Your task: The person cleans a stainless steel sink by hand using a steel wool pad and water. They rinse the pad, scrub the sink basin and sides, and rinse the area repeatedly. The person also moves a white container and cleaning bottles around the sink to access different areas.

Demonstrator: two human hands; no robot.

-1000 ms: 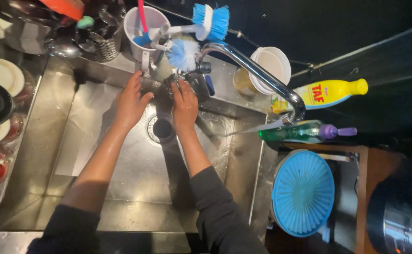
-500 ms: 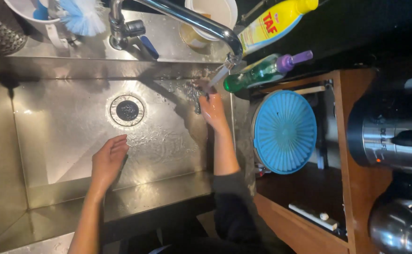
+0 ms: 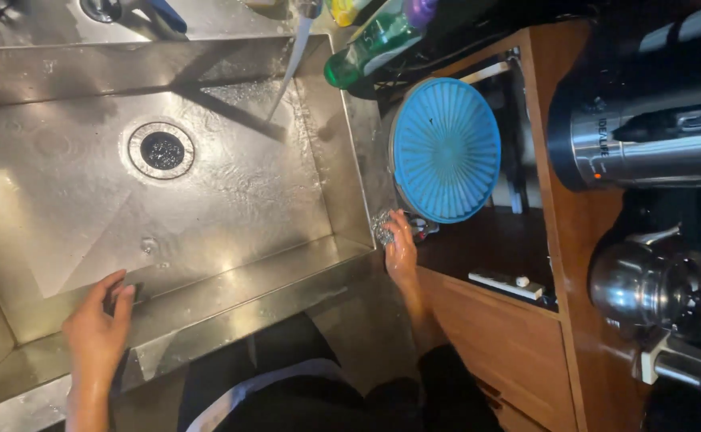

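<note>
My left hand (image 3: pixel 97 326) rests with spread fingers on the near rim of the steel sink (image 3: pixel 230 300), holding nothing. My right hand (image 3: pixel 399 244) is at the sink's right edge, its fingers closed on a shiny metal scouring pad (image 3: pixel 382 226) just below the round blue ribbed lid (image 3: pixel 445 150). Water runs from the tap in a thin stream (image 3: pixel 286 72) into the sink's far right corner. The drain (image 3: pixel 161 150) lies open in the wet basin.
A green bottle (image 3: pixel 366 48) lies at the sink's far right corner. On the right stands a wooden shelf unit (image 3: pixel 526 336) with a small white object (image 3: pixel 504 281), a steel cylindrical appliance (image 3: pixel 654 136) and a steel kettle (image 3: pixel 646 288).
My right hand left the water stream and came down to the scouring pad at the sink's right edge. My left hand drew back to the near rim. The view shifted right and toward me.
</note>
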